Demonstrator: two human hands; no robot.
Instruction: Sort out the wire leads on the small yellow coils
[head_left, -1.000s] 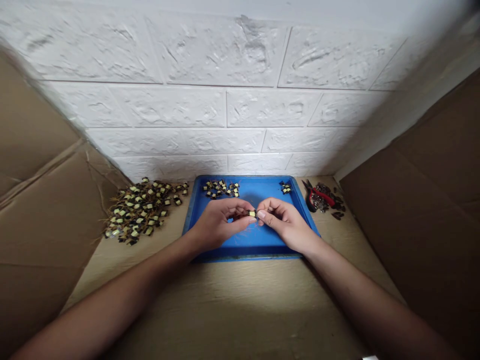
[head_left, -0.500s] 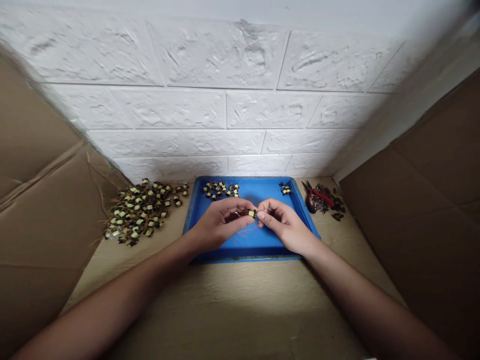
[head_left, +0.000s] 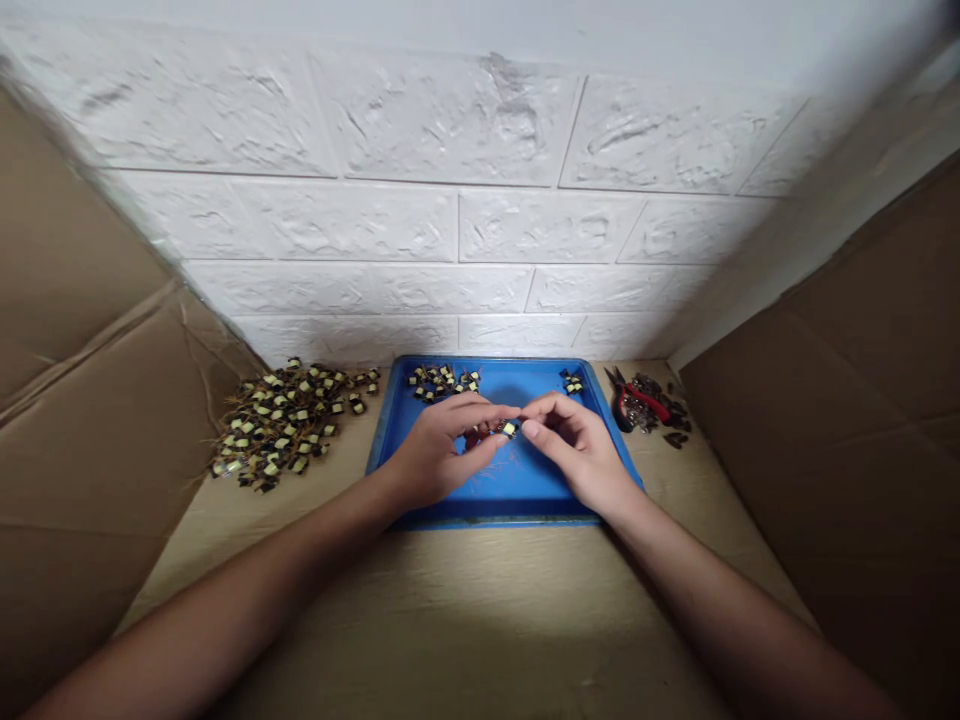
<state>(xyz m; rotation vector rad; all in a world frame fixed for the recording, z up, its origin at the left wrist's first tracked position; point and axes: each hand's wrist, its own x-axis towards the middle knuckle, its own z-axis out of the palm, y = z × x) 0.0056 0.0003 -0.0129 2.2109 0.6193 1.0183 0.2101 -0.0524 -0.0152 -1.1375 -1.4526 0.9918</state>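
Over the blue tray, my left hand has its fingers closed on a small transformer with a yellow-taped, black body and copper-coloured wire leads. My right hand is pinched close against the right end of that part; whatever lies between thumb and forefinger is too small to make out. Behind my left hand, several similar transformers lie in the tray's far left corner. A smaller group of transformers sits in its far right corner. Thin reddish wire scraps are scattered on the tray floor.
A large heap of transformers covers the tabletop left of the tray. To the right lie red-and-black handled pliers on a pile of small metallic pieces. Cardboard panels flank both sides, and a white brick-patterned wall stands behind.
The transformer has tilted slightly in my left hand, and my left forefinger has stretched out above it. My right fingertips have shifted a little rightward and up.
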